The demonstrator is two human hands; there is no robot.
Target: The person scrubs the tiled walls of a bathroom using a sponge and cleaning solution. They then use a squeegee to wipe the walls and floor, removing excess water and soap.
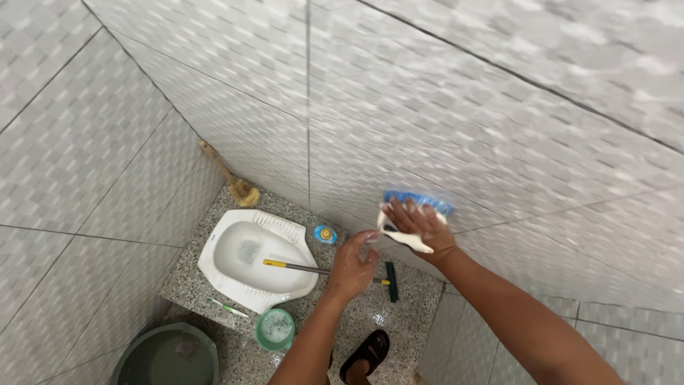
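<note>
While the view looks steeply down into the tiled corner of a small bathroom, the person's right hand (420, 224) presses a white scrubbing brush with blue bristles (417, 214) flat against the grey patterned wall tiles (499, 121). Its fingers are spread over the back of the brush, holding it to the wall, and the brush's white handle pokes out below the palm. The left hand (354, 265) hangs just beside it, slightly lower and away from the wall, wet and soapy, fingers loosely curled together around nothing that can be made out.

Below the hands, a white squat toilet pan (253, 260) is set into a raised speckled stone platform (406, 306). A long-handled tool with a yellow grip and a dark green head (328, 271) lies across the pan's rim and onto the platform. Near the pan's upper right edge sits a small round blue container with a yellow cap (325, 234), seen from above; any label is too small to tell. A wooden-handled brush with pale bristles (231, 178) leans into the corner behind the pan. A small green cup of sudsy water (275, 329) stands at the platform's front edge, with a thin green toothbrush (228, 307) lying just left of it. A grey-green basin of murky water (167, 356) sits on the floor at lower left. A foot in a black sandal (365, 354) rests at the bottom.
</note>
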